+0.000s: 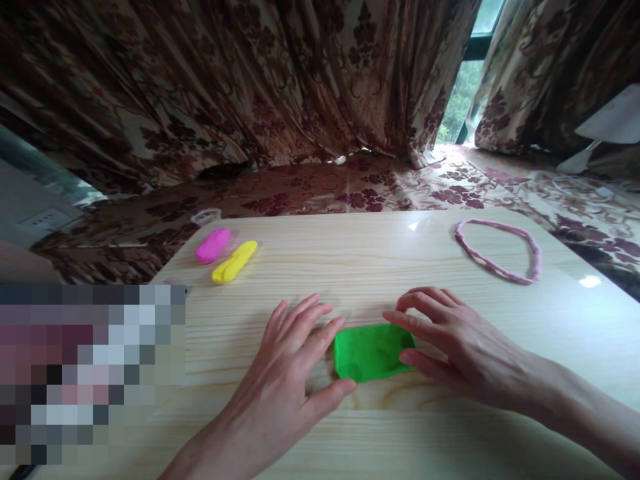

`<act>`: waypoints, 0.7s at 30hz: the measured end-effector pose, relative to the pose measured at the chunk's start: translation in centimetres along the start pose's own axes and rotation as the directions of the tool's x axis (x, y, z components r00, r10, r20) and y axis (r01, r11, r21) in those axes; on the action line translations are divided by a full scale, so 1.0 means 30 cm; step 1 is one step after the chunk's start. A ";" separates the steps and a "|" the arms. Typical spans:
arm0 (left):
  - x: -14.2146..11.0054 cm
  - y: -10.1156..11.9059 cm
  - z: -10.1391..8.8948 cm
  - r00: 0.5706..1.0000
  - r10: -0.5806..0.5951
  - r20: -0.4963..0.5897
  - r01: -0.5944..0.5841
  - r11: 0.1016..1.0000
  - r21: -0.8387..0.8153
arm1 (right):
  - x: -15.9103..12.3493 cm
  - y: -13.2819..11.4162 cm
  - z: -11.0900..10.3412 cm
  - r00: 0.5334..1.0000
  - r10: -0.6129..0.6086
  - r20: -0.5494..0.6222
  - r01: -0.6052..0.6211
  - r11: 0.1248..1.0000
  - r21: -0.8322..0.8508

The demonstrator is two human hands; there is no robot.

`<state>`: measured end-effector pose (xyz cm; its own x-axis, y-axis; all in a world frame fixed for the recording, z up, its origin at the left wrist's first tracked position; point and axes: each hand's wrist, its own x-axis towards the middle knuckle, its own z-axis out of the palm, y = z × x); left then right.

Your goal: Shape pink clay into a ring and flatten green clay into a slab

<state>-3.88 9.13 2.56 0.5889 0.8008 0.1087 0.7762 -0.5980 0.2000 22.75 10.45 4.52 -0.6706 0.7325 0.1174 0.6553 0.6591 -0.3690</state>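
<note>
Flanking a plain green slab (373, 353) are left hand (293, 370) and right hand (455, 337).

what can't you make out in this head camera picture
In the head view:
Green clay slab: underside hidden by the tabletop; right end partly hidden by the right hand.
Pixelated patch: masks whatever is behind it.
White lamp: shade cut off by the picture's right edge.
Pale item beyond the tabletop: too small, blurred.

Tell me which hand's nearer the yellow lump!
Left. In the picture, the left hand is below and right of the yellow lump; the right hand is farther right, at the right end of the green slab.
</note>
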 end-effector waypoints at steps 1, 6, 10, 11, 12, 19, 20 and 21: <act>-0.002 -0.001 0.002 1.000 -0.004 0.000 0.004 1.000 -0.004 | 0.002 0.002 0.001 1.000 0.004 0.005 -0.004 1.000 -0.002; -0.006 -0.007 0.016 1.000 -0.013 0.018 0.014 1.000 -0.022 | 0.017 0.007 0.007 0.999 -0.017 0.049 0.016 1.000 0.011; -0.006 -0.014 0.026 1.000 -0.013 0.008 0.013 0.999 -0.049 | 0.028 0.007 0.014 0.998 -0.046 0.046 0.044 0.998 0.037; -0.006 -0.016 0.027 1.000 -0.014 0.004 0.014 0.998 -0.055 | 0.029 0.008 0.015 0.998 -0.049 0.041 0.047 0.998 0.049; -0.005 -0.017 0.027 1.000 -0.017 0.004 0.017 0.998 -0.061 | 0.030 0.009 0.017 0.998 -0.051 0.033 0.049 0.997 0.058; 0.027 0.013 0.013 1.000 0.001 0.018 0.001 0.996 -0.088 | 0.033 0.006 0.028 0.998 -0.059 0.008 0.058 0.998 0.027; 0.034 0.019 0.014 1.000 0.006 0.016 -0.005 0.996 -0.092 | 0.035 0.005 0.032 0.998 -0.064 0.006 0.064 0.998 0.025; 0.039 0.023 0.015 1.000 0.009 0.011 -0.008 0.995 -0.096 | 0.038 0.004 0.036 0.998 -0.068 0.006 0.068 0.997 0.025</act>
<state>-2.56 9.65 2.38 0.5985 0.7949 0.0999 0.7462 -0.5985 0.2916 21.69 11.18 3.63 -0.7155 0.6850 0.1371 0.5994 0.7028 -0.3830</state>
